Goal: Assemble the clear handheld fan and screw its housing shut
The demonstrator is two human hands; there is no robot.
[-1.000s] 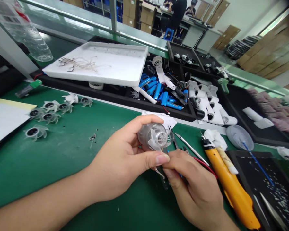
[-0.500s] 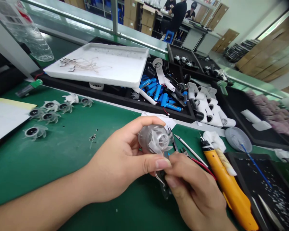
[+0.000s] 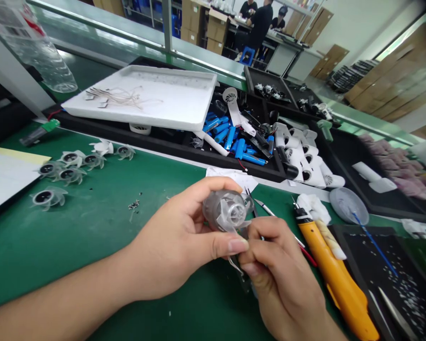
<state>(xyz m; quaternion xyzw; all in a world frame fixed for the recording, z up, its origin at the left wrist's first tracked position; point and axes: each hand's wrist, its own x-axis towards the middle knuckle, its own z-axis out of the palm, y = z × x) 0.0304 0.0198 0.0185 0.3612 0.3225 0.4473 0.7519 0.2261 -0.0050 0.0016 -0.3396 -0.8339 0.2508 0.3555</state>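
My left hand (image 3: pixel 177 237) is closed around a small fan unit (image 3: pixel 230 210) with a clear, bladed impeller at its end. The impeller faces up towards me. Below it, my right hand (image 3: pixel 284 270) is closed in a pinch, its fingertips touching my left thumb. What the right fingers grip is mostly hidden. Thin wires (image 3: pixel 235 265) and a dark part hang beneath the fan unit, between the hands. Tweezers (image 3: pixel 250 201) and a white-handled craft knife (image 3: pixel 264 207) lie just behind the right hand.
Several loose impellers (image 3: pixel 71 175) and tiny screws (image 3: pixel 134 204) lie on the green mat to the left. A yellow electric screwdriver (image 3: pixel 335 274) and a black tray (image 3: pixel 362 246) of small bits are at right. Behind stand a white foam tray (image 3: pixel 177 116) and blue battery cells (image 3: pixel 230 137).
My right hand has shifted slightly left and turned, its fingers rising closer under the impeller. My left hand keeps its hold on the fan unit.
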